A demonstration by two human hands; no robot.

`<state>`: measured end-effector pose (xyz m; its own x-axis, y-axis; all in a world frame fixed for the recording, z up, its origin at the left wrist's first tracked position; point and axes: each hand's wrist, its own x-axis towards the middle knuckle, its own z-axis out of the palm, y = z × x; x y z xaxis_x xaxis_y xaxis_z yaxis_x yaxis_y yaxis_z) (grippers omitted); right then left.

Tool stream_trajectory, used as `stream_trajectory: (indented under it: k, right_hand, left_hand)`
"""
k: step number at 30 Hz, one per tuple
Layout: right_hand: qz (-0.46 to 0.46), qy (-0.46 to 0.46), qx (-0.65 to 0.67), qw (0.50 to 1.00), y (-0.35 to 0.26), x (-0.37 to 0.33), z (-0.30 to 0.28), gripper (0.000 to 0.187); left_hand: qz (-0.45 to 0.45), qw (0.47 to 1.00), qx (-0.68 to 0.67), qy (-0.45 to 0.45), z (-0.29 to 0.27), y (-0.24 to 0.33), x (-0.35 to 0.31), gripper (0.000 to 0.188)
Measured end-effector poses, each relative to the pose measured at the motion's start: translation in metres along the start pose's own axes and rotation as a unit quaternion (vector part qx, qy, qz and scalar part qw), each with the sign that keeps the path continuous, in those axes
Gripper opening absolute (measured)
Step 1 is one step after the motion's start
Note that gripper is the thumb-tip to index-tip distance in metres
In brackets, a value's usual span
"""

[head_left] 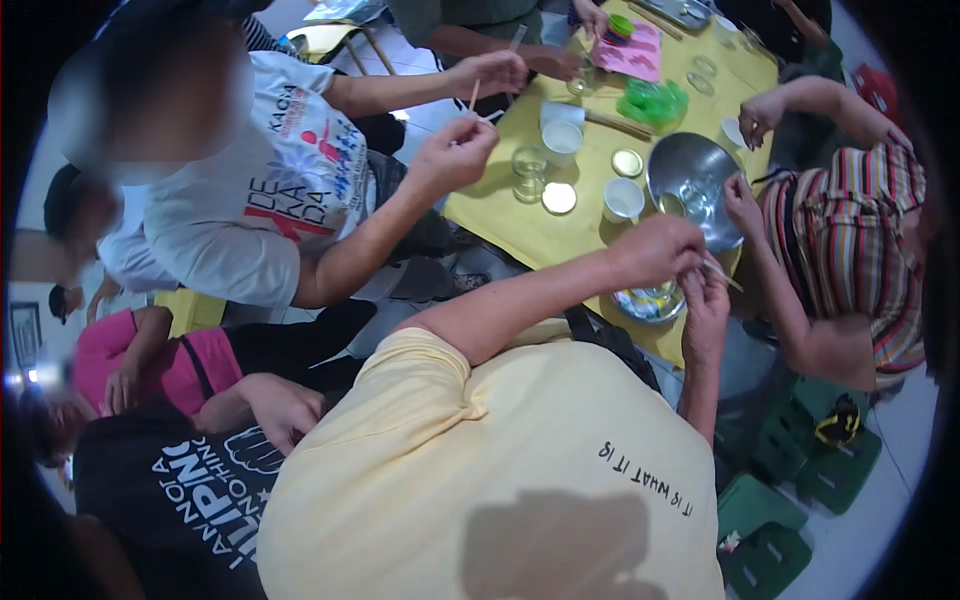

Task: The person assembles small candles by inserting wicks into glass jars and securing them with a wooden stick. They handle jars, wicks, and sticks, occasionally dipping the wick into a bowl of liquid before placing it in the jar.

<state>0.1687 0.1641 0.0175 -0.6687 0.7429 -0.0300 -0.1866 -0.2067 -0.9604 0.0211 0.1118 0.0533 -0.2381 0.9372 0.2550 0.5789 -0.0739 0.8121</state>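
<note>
My left hand point(657, 250) reaches across the front of my yellow shirt, its fingers closed in a pinch. Just against it is my right hand point(706, 300), also closed. A thin pale stick point(724, 277) pokes out between the fingertips of both hands; anything finer there is too small to make out. Below them, partly hidden by the hands, a shiny round container point(640, 305) with colourful contents sits at the table's near edge. Just beyond my hands stand a large metal bowl point(690, 180) and a white cup point(624, 200).
The yellow-covered table point(490, 215) also bears glass jars point(528, 175), a round lid point(559, 198), another white cup point(562, 143), a green plastic bag point(652, 103) and a pink mould point(635, 55). Co-workers stand close at left and right. Green chairs point(760, 540) are at the lower right.
</note>
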Motion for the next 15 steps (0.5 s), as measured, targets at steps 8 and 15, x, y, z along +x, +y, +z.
stream_trajectory:
  k: [8,15]
  right_hand:
    - [0.037,-0.025,0.036,0.998,-0.003,-0.011,0.002,0.03]
    - [0.022,0.016,0.048,0.998,0.016,-0.023,0.021,0.02]
  left_hand:
    - [-0.001,0.986,0.154,-0.064,-0.013,0.022,-0.01,0.011]
    - [0.0,0.99,0.134,-0.049,-0.007,0.024,-0.034,0.016]
